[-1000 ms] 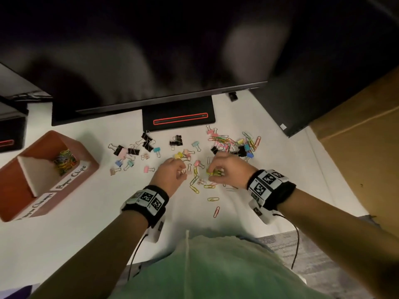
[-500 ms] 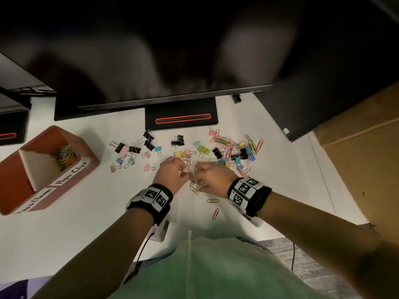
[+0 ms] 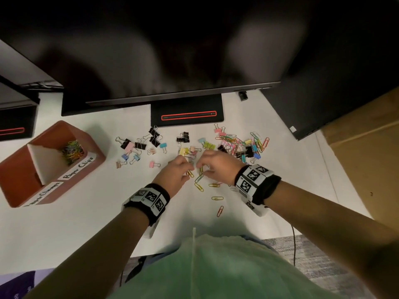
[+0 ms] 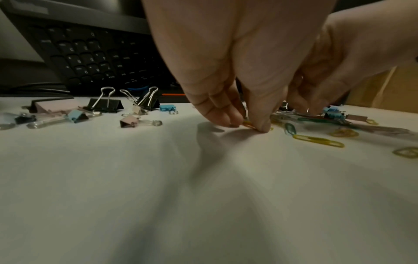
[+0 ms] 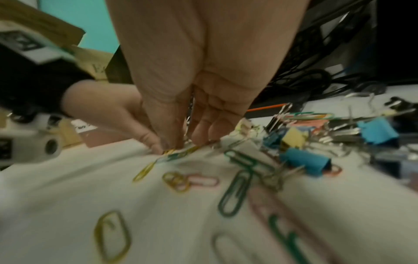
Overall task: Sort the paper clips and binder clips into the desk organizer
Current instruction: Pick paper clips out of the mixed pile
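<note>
Overhead, a dark monitor (image 3: 162,50) hung over the white tabletop (image 3: 64,223), w/ a keyboard (image 4: 90,53) behind the clutter in the left wrist view. At far left sat the red desk organizer (image 3: 95,162), two compartments: the one labelled "Paper Clips" held a heap of coloured clips, the other's contents couldn't be seen. Binder clips (image 3: 138,145) lay scattered btwn organizer and centre; a mixed tangle of binder and paper clips (image 3: 241,143) lay right of centre. Both hands were down at the tabletop, nearly touching. Left hand (image 3: 174,173) pinched a yellow paper clip (image 4: 248,124) btwn thumb and fingertips. Right hand (image 3: 218,167) had fingers curled round several paper clips (image 5: 181,154), tips on the tabletop. Loose paper clips (image 3: 217,198) lay nearer the person's body.
</note>
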Tool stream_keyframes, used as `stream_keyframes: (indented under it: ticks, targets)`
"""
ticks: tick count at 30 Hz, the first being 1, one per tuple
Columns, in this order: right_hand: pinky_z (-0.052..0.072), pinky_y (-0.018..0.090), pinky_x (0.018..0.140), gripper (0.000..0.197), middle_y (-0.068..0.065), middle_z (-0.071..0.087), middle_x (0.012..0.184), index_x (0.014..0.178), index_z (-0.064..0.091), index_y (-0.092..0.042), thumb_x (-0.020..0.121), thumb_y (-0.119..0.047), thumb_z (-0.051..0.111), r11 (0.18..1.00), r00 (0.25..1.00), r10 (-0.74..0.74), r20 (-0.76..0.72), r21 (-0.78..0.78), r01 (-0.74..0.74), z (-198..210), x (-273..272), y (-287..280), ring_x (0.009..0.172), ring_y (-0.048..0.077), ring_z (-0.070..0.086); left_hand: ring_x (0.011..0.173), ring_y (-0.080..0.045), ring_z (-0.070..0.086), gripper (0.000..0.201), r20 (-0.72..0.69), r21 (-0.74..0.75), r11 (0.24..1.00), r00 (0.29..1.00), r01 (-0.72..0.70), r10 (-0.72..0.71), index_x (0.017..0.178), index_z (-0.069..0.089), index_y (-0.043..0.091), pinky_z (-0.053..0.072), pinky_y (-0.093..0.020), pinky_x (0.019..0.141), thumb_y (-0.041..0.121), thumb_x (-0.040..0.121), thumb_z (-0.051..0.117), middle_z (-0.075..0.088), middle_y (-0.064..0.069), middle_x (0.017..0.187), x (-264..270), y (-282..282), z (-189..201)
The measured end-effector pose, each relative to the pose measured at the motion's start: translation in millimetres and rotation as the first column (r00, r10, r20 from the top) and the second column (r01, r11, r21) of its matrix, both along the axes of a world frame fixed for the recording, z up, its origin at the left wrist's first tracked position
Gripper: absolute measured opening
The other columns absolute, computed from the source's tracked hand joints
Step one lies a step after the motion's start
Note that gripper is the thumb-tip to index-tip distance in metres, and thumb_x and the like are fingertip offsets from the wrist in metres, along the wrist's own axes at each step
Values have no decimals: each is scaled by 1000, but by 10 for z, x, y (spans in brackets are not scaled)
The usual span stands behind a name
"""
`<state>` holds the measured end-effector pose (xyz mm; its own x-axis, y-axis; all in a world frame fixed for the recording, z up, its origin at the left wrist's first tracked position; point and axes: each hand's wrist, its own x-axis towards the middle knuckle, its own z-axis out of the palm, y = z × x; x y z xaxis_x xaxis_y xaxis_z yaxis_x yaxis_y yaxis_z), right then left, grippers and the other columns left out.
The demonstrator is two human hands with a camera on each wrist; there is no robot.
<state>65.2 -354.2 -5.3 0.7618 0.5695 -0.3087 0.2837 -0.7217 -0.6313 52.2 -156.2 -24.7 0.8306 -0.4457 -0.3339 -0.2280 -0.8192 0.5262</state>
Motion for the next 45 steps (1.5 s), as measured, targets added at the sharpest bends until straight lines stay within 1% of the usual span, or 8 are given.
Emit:
stream_keyframes:
  ticks: [3, 8, 14, 22, 30, 34, 38, 45]
  targets:
    - [48, 37, 88, 32, 4, 51, 120, 118, 60, -16, 86, -15, 59, 988, 992, 119, -47, -98, -123, -73, -100, 103, 107, 23, 53, 88, -21, 54, 13, 21, 7, 1000, 1000, -9, 8, 95, 65, 6, 46, -32, 83, 9, 83, 63, 52, -6, 102, 29, -48, -12]
    - [43, 30, 77, 20, 9, 54, 110, 105, 66, -11, 91, -16, 52, 985, 995, 98, 16, -145, -95, -158, -127, 125, 104, 26, 53, 92, -26, 52, 10, 51, 74, 997, 999, 1, -5, 93, 63, 7, 47, -40, 81, 12, 86, 59, 56, -9, 99, 17, -2, -48]
    - [45, 42, 93, 15, 8, 59, 116, 96, 67, -10, 90, -11, 53, 989, 999, 43, -29, -140, -47, -200, -116, 62, 114, 30, 52, 94, -28, 52, 16, 51, 68, 994, 996, -82, 78, 101, 60, 6, 43, -37, 82, 14, 88, 58, 60, -12, 97, -87, 80, -105]
    - [44, 33, 95, 18, 10, 59, 117, 98, 69, -3, 89, -10, 55, 996, 999, 21, -36, -91, -24, -105, -94, 5, 110, 25, 55, 90, -29, 50, 14, 111, 142, 987, 992, -71, 55, 91, 61, 5, 46, -39, 77, 18, 88, 57, 55, -12, 95, -138, 92, -105]
    - [47, 29, 79, 26, 3, 66, 95, 113, 62, -16, 87, -18, 61, 995, 996, -62, -60, -82, 57, 0, -272, -341, 86, 18, 58, 83, -18, 47, 7, 44, -92, 995, 998, -49, 53, 89, 61, 9, 43, -30, 75, 15, 86, 60, 57, -2, 83, -216, 79, 29]
    - [48, 31, 80, 32, -1, 67, 98, 118, 59, -24, 86, -26, 61, 982, 999, -26, -37, -190, 19, -71, -404, -315, 92, 19, 59, 85, -16, 51, 14, 45, -145, 989, 999, 4, 3, 96, 64, 12, 43, -27, 77, 18, 84, 63, 62, -2, 85, -214, -86, 41]
    - [45, 34, 86, 22, 3, 64, 106, 109, 63, -21, 88, -26, 56, 968, 999, -45, -6, -247, 42, -89, -418, -215, 104, 23, 55, 89, -24, 55, 17, 22, -37, 993, 993, 113, -112, 96, 67, 9, 45, -35, 84, 17, 82, 65, 65, -8, 88, -221, -197, -25]
    - [43, 32, 82, 16, 3, 62, 107, 98, 67, -16, 87, -22, 56, 961, 1000, 24, 8, -277, -21, -61, -313, -151, 103, 23, 54, 82, -16, 50, 9, 10, -96, 995, 1000, -19, 20, 89, 66, 8, 43, -27, 78, 14, 83, 65, 52, -3, 93, -203, -108, -87]
